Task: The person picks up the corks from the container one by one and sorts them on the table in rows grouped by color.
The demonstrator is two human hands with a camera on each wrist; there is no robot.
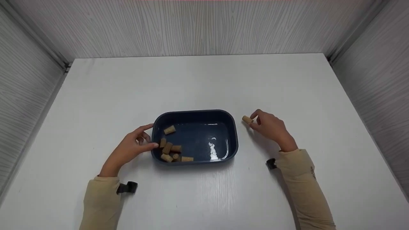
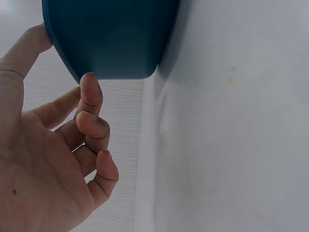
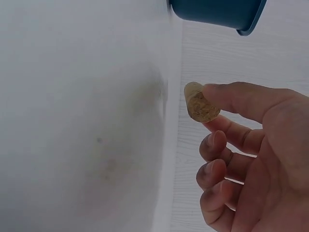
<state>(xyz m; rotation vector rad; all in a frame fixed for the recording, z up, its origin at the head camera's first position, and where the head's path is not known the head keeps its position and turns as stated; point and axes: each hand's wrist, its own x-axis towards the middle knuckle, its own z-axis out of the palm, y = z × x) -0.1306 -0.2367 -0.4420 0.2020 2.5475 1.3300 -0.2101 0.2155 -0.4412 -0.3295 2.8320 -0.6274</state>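
A dark blue rectangular tray (image 1: 204,134) with rounded corners stands on the table; several corks (image 1: 167,147) lie in its left part. My left hand (image 1: 131,147) holds the tray's left end, its thumb over the rim and its forefinger against the outer side. In the left wrist view the other fingers of that hand curl loosely below the tray wall (image 2: 111,43). To the right of the tray, my right hand (image 1: 270,125) pinches one cork (image 1: 247,119) between thumb and forefinger. The right wrist view shows the round end of this cork (image 3: 203,107) facing the camera.
The white table (image 1: 204,83) ends at a pale wood-grain panel (image 1: 198,28) at the back, with similar panels on the left and right. Black camera mounts (image 1: 127,187) sit at both sleeve cuffs.
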